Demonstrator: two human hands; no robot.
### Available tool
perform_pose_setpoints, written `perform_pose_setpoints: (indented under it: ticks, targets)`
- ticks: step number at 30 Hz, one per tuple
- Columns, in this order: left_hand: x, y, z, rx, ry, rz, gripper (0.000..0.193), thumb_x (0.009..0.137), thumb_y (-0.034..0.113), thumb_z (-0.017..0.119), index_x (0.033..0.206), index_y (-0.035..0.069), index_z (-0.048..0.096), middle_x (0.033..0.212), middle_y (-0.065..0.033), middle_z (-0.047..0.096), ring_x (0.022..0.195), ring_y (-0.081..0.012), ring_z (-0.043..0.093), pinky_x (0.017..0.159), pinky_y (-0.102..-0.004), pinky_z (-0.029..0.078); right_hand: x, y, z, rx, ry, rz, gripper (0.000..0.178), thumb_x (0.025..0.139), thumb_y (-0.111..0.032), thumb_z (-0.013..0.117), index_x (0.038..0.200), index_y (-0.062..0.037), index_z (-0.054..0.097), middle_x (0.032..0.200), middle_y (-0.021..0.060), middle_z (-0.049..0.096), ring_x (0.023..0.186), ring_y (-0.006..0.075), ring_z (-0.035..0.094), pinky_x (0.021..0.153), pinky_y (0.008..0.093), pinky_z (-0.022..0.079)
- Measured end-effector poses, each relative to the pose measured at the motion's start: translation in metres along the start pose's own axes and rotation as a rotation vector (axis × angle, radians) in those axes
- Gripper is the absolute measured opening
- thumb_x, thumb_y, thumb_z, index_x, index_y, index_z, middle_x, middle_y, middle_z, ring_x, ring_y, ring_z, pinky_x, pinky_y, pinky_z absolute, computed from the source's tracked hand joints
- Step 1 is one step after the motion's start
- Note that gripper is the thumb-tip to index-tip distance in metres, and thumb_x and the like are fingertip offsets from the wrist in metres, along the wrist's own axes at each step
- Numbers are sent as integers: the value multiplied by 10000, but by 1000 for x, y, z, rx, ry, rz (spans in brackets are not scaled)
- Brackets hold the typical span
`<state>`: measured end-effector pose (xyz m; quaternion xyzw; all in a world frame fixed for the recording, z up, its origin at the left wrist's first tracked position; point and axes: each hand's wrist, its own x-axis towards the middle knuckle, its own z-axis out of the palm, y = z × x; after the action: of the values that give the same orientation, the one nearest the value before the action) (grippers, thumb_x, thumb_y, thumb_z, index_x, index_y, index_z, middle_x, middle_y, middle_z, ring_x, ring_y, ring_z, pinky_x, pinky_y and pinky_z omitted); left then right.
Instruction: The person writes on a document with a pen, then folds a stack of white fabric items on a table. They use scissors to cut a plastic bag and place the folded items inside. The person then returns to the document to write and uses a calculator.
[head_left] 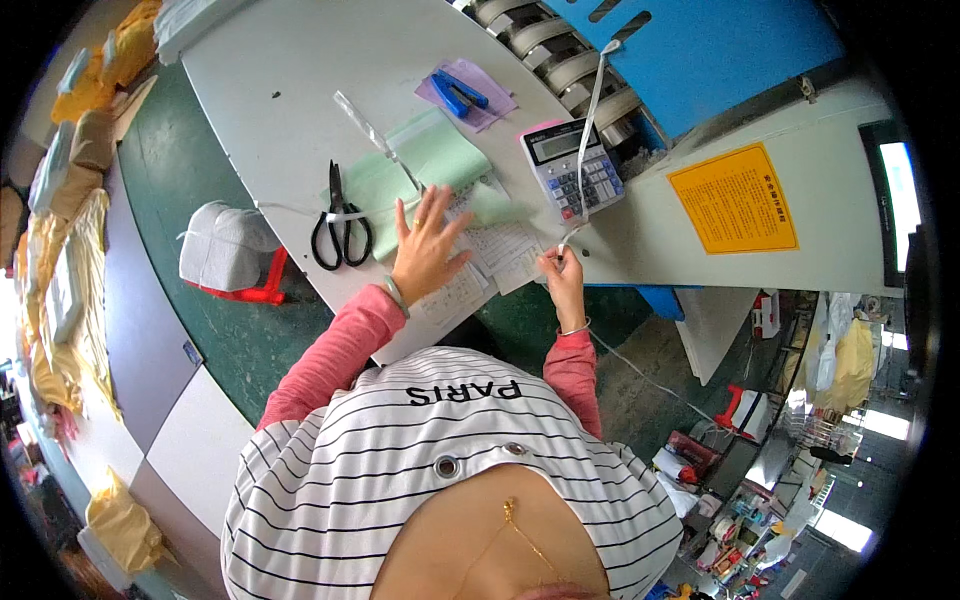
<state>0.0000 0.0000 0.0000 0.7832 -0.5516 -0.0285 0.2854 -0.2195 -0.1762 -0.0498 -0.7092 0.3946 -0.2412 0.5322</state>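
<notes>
My left hand [430, 245] lies with fingers spread on written paper slips [450, 300] and the lower edge of a light green sheet [430, 145]. At the table's near edge, my right hand [565, 283] pinches something small and slim with a dark part; its kind is unclear. One slip [510, 252] lies beside those fingertips. A white strap [592, 110] hangs over the calculator [570, 165] and ends close above my right hand. Black-handled scissors [340, 225] lie left of my left hand, with another white strap [290, 207] across them.
A blue stapler [460, 92] rests on purple paper [500, 105]. Behind the calculator stands a blue machine [710, 60] with metal rollers [540, 35]. A wrapped white bundle [225, 245] sits on a red stool [262, 285] at left. An orange notice [733, 200] is on the panel.
</notes>
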Motion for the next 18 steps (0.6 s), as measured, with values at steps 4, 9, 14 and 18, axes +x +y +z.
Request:
perform_pose_setpoints:
  ticks: [4, 9, 14, 18]
  targets:
    - [-11, 5, 4, -59, -62, 120, 397, 766, 274, 715, 1114, 115, 609, 1464, -114, 356, 1395, -293, 262, 1087, -652, 34, 8, 5, 6, -5, 42, -125, 117, 864, -88, 646, 925, -68, 548, 699, -54, 496, 538, 26, 389, 476, 195, 294]
    - [-15, 3, 8, -66, -86, 125, 402, 781, 256, 691, 1112, 44, 607, 1384, -63, 466, 1336, -231, 376, 1090, -648, 55, 5, -10, 8, 24, -5, -28, 116, 865, -94, 644, 925, -62, 550, 703, -51, 496, 568, 29, 398, 507, 203, 315]
    - [-15, 4, 9, -83, -59, 133, 421, 788, 256, 681, 1133, 29, 598, 1360, -60, 492, 1318, -218, 399, 1094, -642, 55, 1, -13, 4, -36, 12, -12, 123, 858, -84, 656, 921, -62, 553, 705, -54, 494, 582, 27, 393, 522, 199, 309]
    - [-11, 3, 7, -95, -66, 130, 425, 795, 253, 674, 1152, 35, 596, 1338, -59, 512, 1296, -215, 424, 1106, -626, 46, -1, -14, -5, 9, 21, 40, 134, 851, -92, 650, 906, -17, 554, 771, 7, 558, 686, 80, 504, 636, 243, 421]
